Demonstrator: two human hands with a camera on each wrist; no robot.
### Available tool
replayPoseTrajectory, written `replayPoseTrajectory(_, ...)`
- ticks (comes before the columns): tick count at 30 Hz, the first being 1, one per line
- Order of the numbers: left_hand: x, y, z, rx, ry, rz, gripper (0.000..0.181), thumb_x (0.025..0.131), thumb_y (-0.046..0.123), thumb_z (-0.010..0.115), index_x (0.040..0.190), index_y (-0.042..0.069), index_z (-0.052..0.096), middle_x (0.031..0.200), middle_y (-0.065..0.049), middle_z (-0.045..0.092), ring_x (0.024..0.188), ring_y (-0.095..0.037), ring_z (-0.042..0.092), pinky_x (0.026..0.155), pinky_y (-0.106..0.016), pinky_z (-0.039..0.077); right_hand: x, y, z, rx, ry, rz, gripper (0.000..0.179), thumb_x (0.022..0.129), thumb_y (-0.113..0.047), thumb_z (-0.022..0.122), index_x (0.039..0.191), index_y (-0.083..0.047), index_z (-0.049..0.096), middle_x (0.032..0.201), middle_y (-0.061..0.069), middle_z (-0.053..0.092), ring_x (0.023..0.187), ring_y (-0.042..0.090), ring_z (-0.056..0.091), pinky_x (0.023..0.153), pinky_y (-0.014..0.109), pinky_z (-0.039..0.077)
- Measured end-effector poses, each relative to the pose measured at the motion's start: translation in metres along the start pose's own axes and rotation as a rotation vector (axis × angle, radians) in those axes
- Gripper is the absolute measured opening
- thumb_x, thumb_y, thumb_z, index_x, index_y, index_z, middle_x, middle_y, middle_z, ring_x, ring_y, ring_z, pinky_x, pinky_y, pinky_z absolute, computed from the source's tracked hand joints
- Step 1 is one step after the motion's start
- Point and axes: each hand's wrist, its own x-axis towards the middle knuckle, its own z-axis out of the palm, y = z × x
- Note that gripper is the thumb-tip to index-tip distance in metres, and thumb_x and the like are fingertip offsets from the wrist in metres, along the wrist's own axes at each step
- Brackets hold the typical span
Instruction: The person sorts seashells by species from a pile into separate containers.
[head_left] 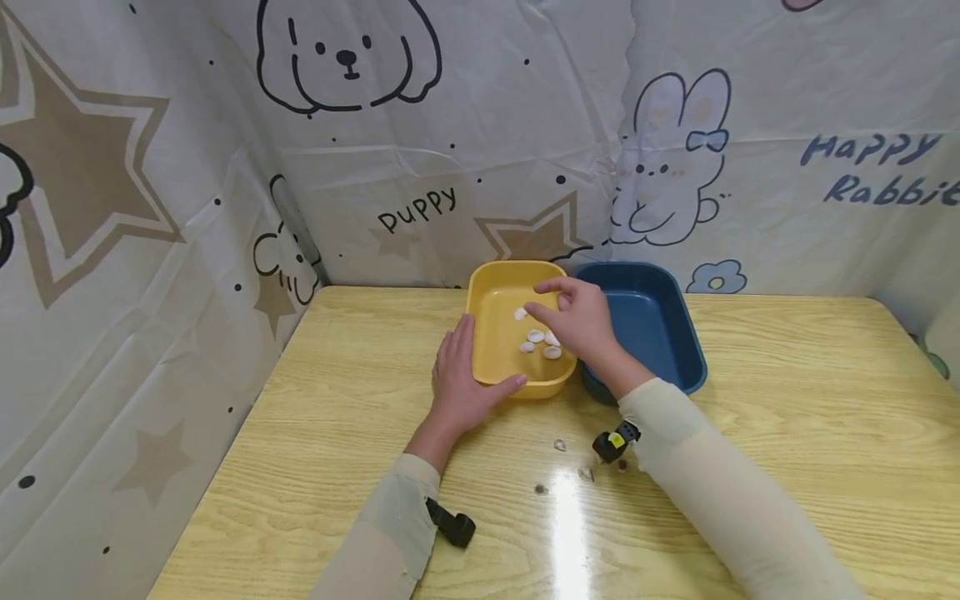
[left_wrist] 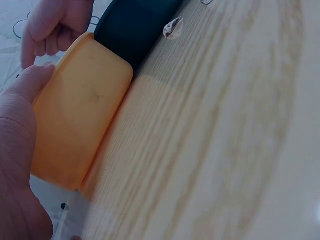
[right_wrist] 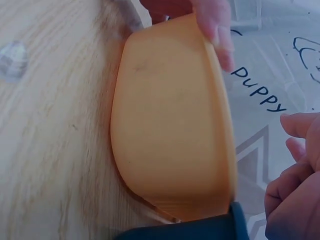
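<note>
A yellow plastic basin (head_left: pixel 487 354) stands on the table, holding several small white shell-like pieces (head_left: pixel 536 336). At its near left corner my left hand (head_left: pixel 459 387) holds it, fingers along the left side and thumb over the near rim; the left wrist view shows the thumb (left_wrist: pixel 35 82) at the rim. Above the basin hovers my right hand (head_left: pixel 581 321), thumb and forefinger apart with nothing visible pinched between them, other fingers bent. One white piece (head_left: pixel 521 313) appears just beside that thumb tip. Touching the basin's right side is a blue basin (head_left: pixel 645 321), partly hidden by the right hand and forearm.
Several small shell-like pieces lie on the wooden table (head_left: pixel 360 433) in front of the basins, among them a pale one (head_left: pixel 559 445) and a dark one (head_left: pixel 542 489). A printed cloth (head_left: pixel 450 100) hangs behind the table and along its left.
</note>
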Motion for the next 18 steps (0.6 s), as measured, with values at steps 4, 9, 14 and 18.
replayPoseTrajectory(4,0.0,-0.001,0.001,0.001,0.001,-0.002,0.12,0.074,0.069,0.074,0.162,0.017,0.01,0.165,0.006,0.011,0.148,-0.031,0.011,0.113,-0.057,0.014,-0.007,-0.004,-0.005,0.003,-0.01,-0.003,0.029,0.087,-0.028,0.08,0.11,-0.011,0.073,0.054,0.001,0.032,0.043,0.017,0.03,0.042,0.028,0.025)
replayPoseTrajectory(9,0.0,-0.002,0.002,-0.01,0.0,-0.006,0.121,0.074,0.07,0.074,0.162,0.019,0.009,0.165,0.006,0.011,0.148,-0.031,0.01,0.113,-0.058,0.013,-0.017,-0.009,-0.008,-0.002,-0.016,-0.023,0.029,0.085,-0.029,0.081,0.107,-0.012,0.073,0.052,0.0,0.033,0.041,0.016,0.029,0.04,0.026,0.025)
replayPoseTrajectory(14,0.0,-0.002,0.002,-0.007,-0.006,-0.006,0.121,0.074,0.071,0.073,0.162,0.018,0.008,0.166,0.005,0.01,0.148,-0.032,0.01,0.114,-0.058,0.013,-0.027,-0.012,-0.01,0.003,-0.022,-0.052,0.027,0.084,-0.027,0.082,0.105,-0.012,0.074,0.051,0.0,0.033,0.039,0.016,0.029,0.039,0.026,0.025)
replayPoseTrajectory(18,0.0,-0.002,0.002,0.001,-0.008,-0.005,0.121,0.075,0.07,0.074,0.162,0.018,0.008,0.166,0.005,0.009,0.148,-0.032,0.01,0.114,-0.058,0.013,-0.036,-0.013,-0.013,0.01,-0.035,-0.085,0.026,0.084,-0.024,0.083,0.104,-0.011,0.074,0.049,0.0,0.033,0.038,0.017,0.031,0.038,0.026,0.024)
